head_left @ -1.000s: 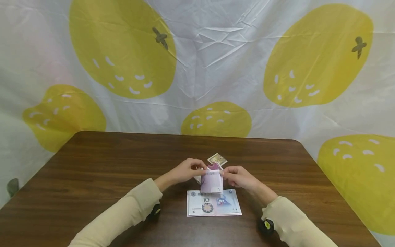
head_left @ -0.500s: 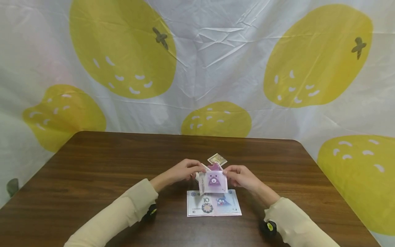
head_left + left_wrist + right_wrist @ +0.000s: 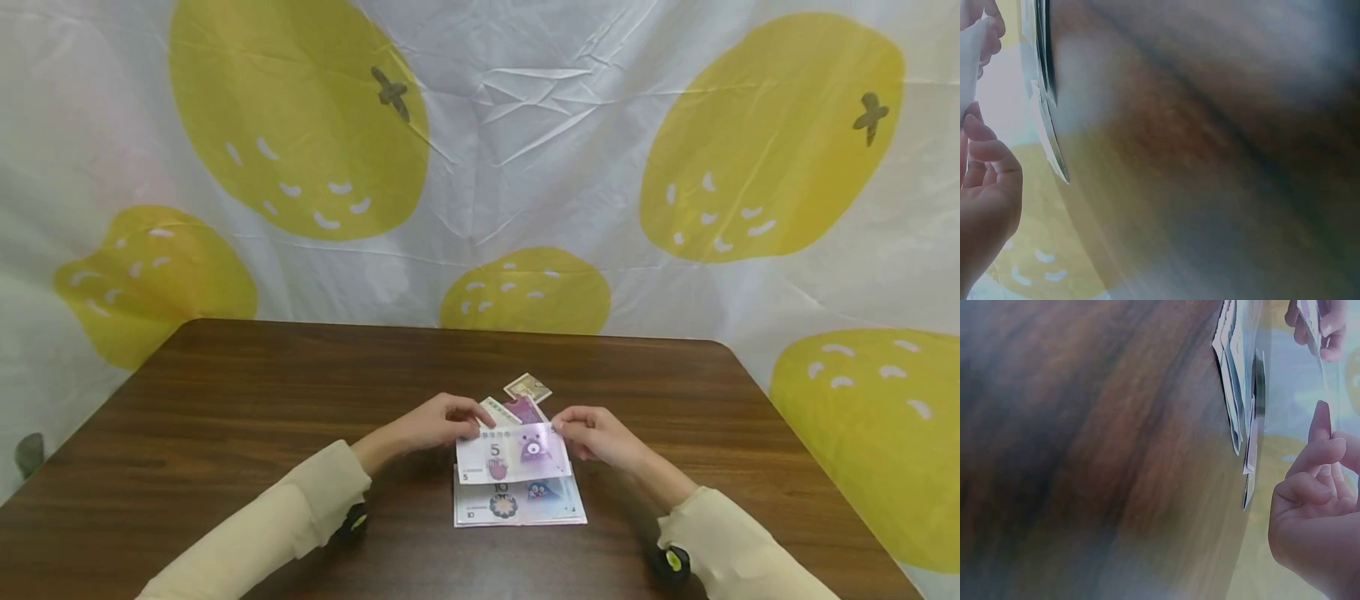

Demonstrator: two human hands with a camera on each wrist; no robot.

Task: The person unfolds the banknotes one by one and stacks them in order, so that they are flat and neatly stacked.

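A purple-and-white play banknote (image 3: 513, 452) marked 5 is spread out between my hands in the head view. My left hand (image 3: 437, 422) pinches its upper left part. At its upper right corner, my right hand (image 3: 600, 435) pinches it between thumb and fingers; the right wrist view shows the note's thin edge at these fingertips (image 3: 1321, 419). Partly covered by the 5 note, a stack of banknotes (image 3: 551, 507) with a blue 10 note on top lies flat on the table. Just behind the held note are a magenta note (image 3: 527, 408) and a pale greenish note (image 3: 498, 412).
The brown wooden table (image 3: 285, 375) spreads around the notes. A small yellowish-brown note (image 3: 528, 387) lies farthest back. Behind the table hangs a white cloth (image 3: 525, 167) printed with yellow fruit.
The purple note, folded a second ago, has been unfolded to its full width and lowered over the 10 note. My left hand has moved left, my right hand slightly right and down.
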